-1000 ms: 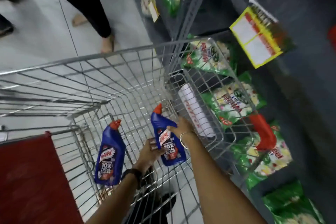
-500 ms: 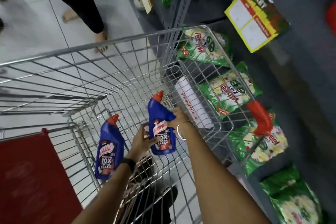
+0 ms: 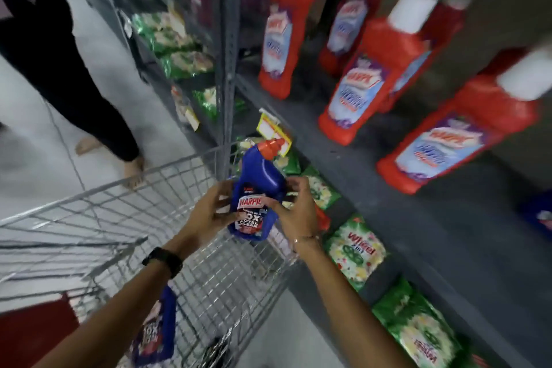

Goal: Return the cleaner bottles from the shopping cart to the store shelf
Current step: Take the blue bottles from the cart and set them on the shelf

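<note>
I hold a blue cleaner bottle (image 3: 259, 188) with an orange-red cap upright above the right rim of the wire shopping cart (image 3: 104, 197). My left hand (image 3: 209, 212) grips its left side and my right hand (image 3: 295, 206) grips its right side. A second blue cleaner bottle (image 3: 155, 329) lies in the cart, partly hidden behind my left forearm. The grey store shelf (image 3: 388, 176) runs along the right, just beyond the held bottle.
Several red cleaner bottles (image 3: 376, 69) with white caps stand on the shelf. Green detergent bags (image 3: 355, 251) fill the lower shelf. A yellow price tag (image 3: 273, 131) hangs on the shelf edge. A person's legs (image 3: 74, 84) stand on the floor beyond the cart.
Both hands have lifted the blue bottle out of the cart's bottom up to its right rim. My view has swung up toward the shelf with the red bottles.
</note>
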### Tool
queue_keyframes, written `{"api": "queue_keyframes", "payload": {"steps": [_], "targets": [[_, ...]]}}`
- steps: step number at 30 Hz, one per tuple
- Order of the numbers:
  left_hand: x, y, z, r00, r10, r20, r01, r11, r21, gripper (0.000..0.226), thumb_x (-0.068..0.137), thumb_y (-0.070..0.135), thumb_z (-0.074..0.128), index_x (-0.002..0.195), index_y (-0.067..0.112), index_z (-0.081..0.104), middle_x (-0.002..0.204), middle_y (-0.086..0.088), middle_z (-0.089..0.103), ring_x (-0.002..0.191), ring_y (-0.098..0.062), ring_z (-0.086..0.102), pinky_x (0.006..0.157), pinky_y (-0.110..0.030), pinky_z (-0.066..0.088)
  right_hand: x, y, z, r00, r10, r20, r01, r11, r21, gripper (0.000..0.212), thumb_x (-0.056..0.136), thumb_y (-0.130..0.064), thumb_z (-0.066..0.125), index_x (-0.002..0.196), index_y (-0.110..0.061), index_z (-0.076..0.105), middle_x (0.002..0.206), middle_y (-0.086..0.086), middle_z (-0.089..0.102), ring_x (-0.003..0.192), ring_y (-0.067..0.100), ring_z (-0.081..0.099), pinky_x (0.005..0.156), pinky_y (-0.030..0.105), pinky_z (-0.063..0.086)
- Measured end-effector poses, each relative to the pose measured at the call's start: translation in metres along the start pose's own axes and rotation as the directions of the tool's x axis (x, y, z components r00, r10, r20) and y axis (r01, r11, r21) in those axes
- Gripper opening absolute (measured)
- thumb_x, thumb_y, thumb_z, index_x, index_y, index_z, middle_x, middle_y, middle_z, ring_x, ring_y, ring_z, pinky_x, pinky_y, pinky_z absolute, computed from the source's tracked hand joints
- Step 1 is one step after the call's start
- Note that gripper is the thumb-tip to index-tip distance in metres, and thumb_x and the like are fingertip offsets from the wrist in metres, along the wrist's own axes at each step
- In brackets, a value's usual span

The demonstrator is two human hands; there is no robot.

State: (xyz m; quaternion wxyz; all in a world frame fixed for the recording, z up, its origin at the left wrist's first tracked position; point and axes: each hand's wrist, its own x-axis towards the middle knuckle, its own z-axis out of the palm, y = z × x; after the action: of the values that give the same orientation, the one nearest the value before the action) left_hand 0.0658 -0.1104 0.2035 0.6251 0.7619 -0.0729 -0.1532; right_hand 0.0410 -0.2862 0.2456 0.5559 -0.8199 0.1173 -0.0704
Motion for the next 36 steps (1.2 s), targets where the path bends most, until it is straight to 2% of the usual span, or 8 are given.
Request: {"api": "queue_keyframes", "payload": {"steps": [2, 5, 9, 14, 17, 23, 29, 36], "targets": [[-0.004, 0.043, 0.011, 0.994, 0.086, 0.064, -0.089, 0.995, 0.043, 0.051, 0.062, 0.033, 0.08, 0.104, 0.042, 0.052, 0.1, 0.03, 0.061, 0.094, 0.006, 0.062, 0.074, -0.017, 0.054, -0.015, -0.021, -0.037, 0.994, -0.049, -0.1, 0.054, 0.998, 0.044, 0.043, 0.062, -0.016, 0.082, 0.09, -0.024, 0.051, 0.087, -0.005, 0.06, 0.074, 0.001, 0.058, 0.06, 0.007, 0.045], [-0.004, 0.094, 0.045, 0.96, 0.222, 0.168, -0.236, 0.969, 0.071, 0.055, 0.061, 0.036, 0.079, 0.11, 0.029, 0.056, 0.103, 0.027, 0.06, 0.094, 0.002, 0.062, 0.081, -0.023, 0.056, -0.045, -0.044, -0.094, 0.95, -0.15, -0.275, 0.154, 0.988, -0.005, 0.049, 0.059, -0.016, 0.083, 0.083, -0.039, 0.047, 0.082, -0.015, 0.06, 0.074, -0.013, 0.057, 0.063, 0.002, 0.043], [-0.002, 0.132, 0.117, 0.922, 0.265, 0.281, -0.255, 0.964, -0.073, 0.06, 0.053, 0.026, 0.086, 0.103, 0.036, 0.055, 0.1, 0.02, 0.067, 0.088, 0.003, 0.064, 0.072, -0.021, 0.054, -0.085, -0.056, -0.174, 0.863, -0.173, -0.476, 0.184, 0.983, -0.023, 0.051, 0.057, -0.003, 0.082, 0.08, -0.035, 0.05, 0.079, -0.016, 0.06, 0.073, -0.015, 0.056, 0.065, -0.001, 0.04], [-0.026, 0.176, 0.241, 0.813, 0.406, 0.418, -0.35, 0.914, -0.207, 0.064, 0.051, 0.054, 0.079, 0.106, 0.033, 0.055, 0.109, -0.013, 0.062, 0.096, -0.001, 0.063, 0.082, -0.018, 0.051, -0.143, -0.036, -0.28, 0.758, -0.157, -0.633, 0.135, 0.987, -0.083, 0.049, 0.059, -0.003, 0.081, 0.08, -0.035, 0.051, 0.077, -0.024, 0.066, 0.076, -0.012, 0.058, 0.066, 0.002, 0.043], [-0.042, 0.183, 0.319, 0.772, 0.428, 0.47, -0.347, 0.903, -0.253, 0.063, 0.049, 0.058, 0.078, 0.103, 0.036, 0.056, 0.104, -0.012, 0.061, 0.095, -0.004, 0.063, 0.084, -0.024, 0.052, -0.179, -0.019, -0.338, 0.694, -0.152, -0.704, 0.071, 0.987, -0.144, 0.054, 0.057, 0.001, 0.08, 0.082, -0.036, 0.05, 0.082, -0.041, 0.06, 0.075, -0.015, 0.057, 0.065, -0.001, 0.042], [-0.076, 0.187, 0.437, 0.673, 0.443, 0.592, -0.357, 0.896, -0.265, 0.053, 0.058, 0.035, 0.081, 0.102, 0.041, 0.052, 0.109, -0.017, 0.059, 0.097, -0.012, 0.063, 0.084, -0.029, 0.055, -0.231, 0.02, -0.422, 0.592, -0.046, -0.804, -0.091, 0.988, -0.124, 0.053, 0.059, -0.003, 0.081, 0.081, -0.041, 0.052, 0.083, -0.036, 0.063, 0.074, -0.007, 0.059, 0.064, 0.004, 0.047], [-0.085, 0.179, 0.484, 0.674, 0.419, 0.608, -0.322, 0.908, -0.268, 0.055, 0.069, 0.015, 0.077, 0.104, 0.046, 0.047, 0.114, -0.006, 0.055, 0.104, -0.018, 0.062, 0.084, -0.037, 0.056, -0.243, 0.044, -0.45, 0.566, -0.021, -0.824, -0.143, 0.982, -0.123, 0.05, 0.064, -0.004, 0.079, 0.085, -0.038, 0.049, 0.087, -0.019, 0.061, 0.077, -0.003, 0.061, 0.063, 0.002, 0.046], [-0.086, 0.179, 0.486, 0.676, 0.397, 0.621, -0.272, 0.917, -0.292, 0.055, 0.071, 0.015, 0.074, 0.118, 0.022, 0.047, 0.121, -0.009, 0.051, 0.11, -0.019, 0.059, 0.088, -0.034, 0.055, -0.24, 0.057, -0.449, 0.558, -0.044, -0.829, -0.121, 0.984, -0.133, 0.048, 0.066, -0.005, 0.077, 0.101, -0.025, 0.05, 0.094, -0.015, 0.059, 0.081, -0.016, 0.058, 0.064, -0.001, 0.045]]}}
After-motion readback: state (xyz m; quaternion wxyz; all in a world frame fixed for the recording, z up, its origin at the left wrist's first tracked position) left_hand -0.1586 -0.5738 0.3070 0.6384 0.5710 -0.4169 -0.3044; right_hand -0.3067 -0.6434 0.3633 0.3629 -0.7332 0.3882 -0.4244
